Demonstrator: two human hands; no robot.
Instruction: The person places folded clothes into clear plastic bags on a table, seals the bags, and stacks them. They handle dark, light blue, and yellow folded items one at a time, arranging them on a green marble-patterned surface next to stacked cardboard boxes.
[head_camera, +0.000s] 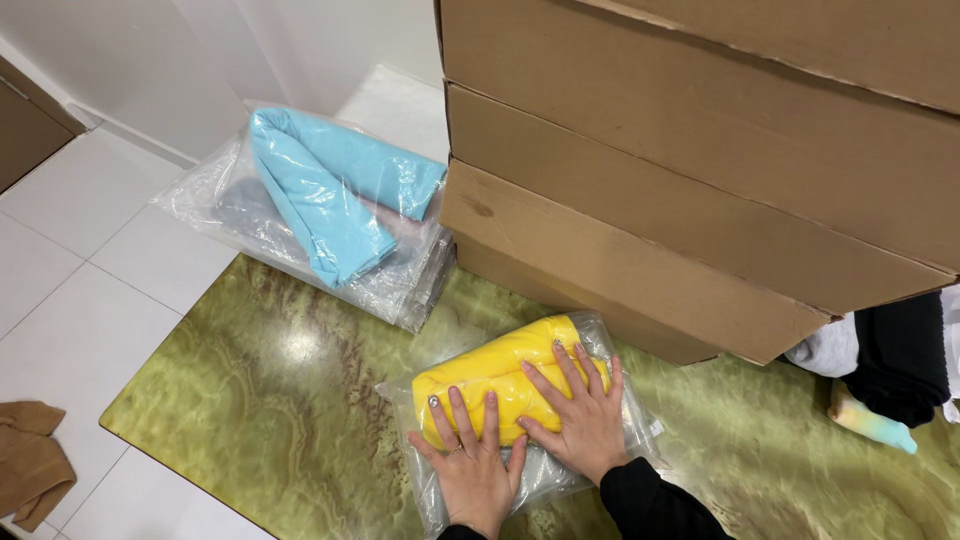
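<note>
Yellow bag (500, 385): on green mat (270, 400), beside boxes (700, 170). Left hand (472, 462), right hand (580, 420): flat, fingers spread, pressing on it, gripping nothing. Risk: slick plastic sliding on glossy mat; trapped air bursting seam.

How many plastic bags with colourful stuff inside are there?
2. The yellow bag lies under both hands on the green mat; the blue bag lies beside the cardboard boxes. More may hide behind them.
</note>
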